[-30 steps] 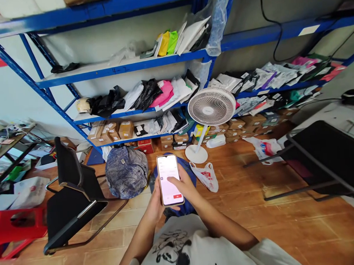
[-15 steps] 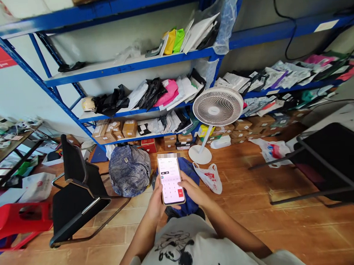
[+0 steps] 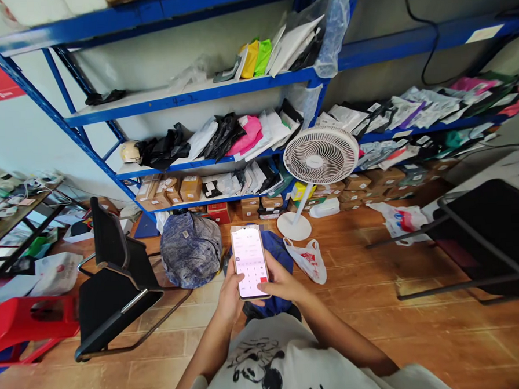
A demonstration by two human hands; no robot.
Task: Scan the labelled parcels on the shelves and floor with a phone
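Note:
A smartphone point(image 3: 249, 256) is held upright before my body, its lit screen showing a number keypad with a red key at the lower right. My left hand point(image 3: 230, 292) grips its left edge, with the thumb over the left side of the keypad. On the right edge my right hand point(image 3: 281, 280) wraps the phone, its thumb lying across the lower right of the screen by the red key. The fingers behind the phone are mostly hidden. Below it is dark blue cloth point(image 3: 277, 257).
A blue rack point(image 3: 185, 99) with bagged parcels stands ahead. A white fan point(image 3: 321, 156) is right of centre, near a plastic bag point(image 3: 308, 258). Black chairs point(image 3: 116, 289) point(image 3: 492, 234) flank me, with a red stool point(image 3: 27, 325) and a blue-grey bag point(image 3: 190, 250) leftward.
My right thumb has moved down and left, onto the red key area. My left thumb reaches farther over the keypad. The black labels on the upper screen are gone.

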